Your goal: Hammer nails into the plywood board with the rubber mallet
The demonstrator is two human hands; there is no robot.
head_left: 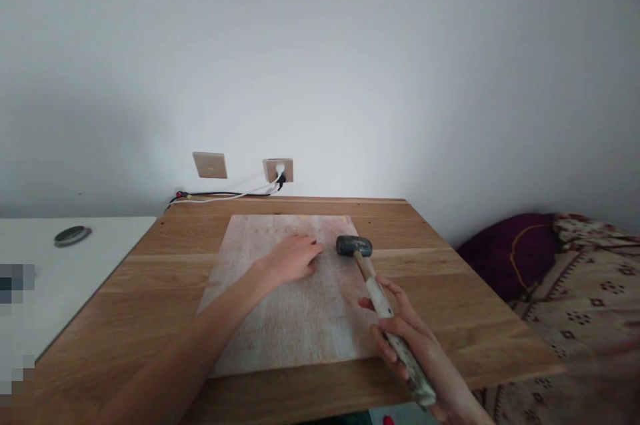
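A pale, worn wooden board [280, 338] lies flat on the wooden table. Toward its far half rests my left hand [295, 257], fingers curled together and pointing right; whatever their tips may pinch is hidden or too small to make out. My right hand [407, 325] is wrapped round the handle of a mallet [383, 305], at the board's right side. The mallet has a black, rubber-looking head [354, 246] and a light handle with a whitish, stained grip. Its head is over the board's right edge, to the right of my left fingers. Small marks dot the board's far edge.
The wooden table [450, 305] meets a white wall with a socket [279, 170] and a cover plate [210, 165]. Cables [225, 197] run along the table's back edge. At left, a white surface [105, 238] bears a round dark object [73, 235]. Patterned fabric [585, 305] and a purple cushion [505, 255] lie right.
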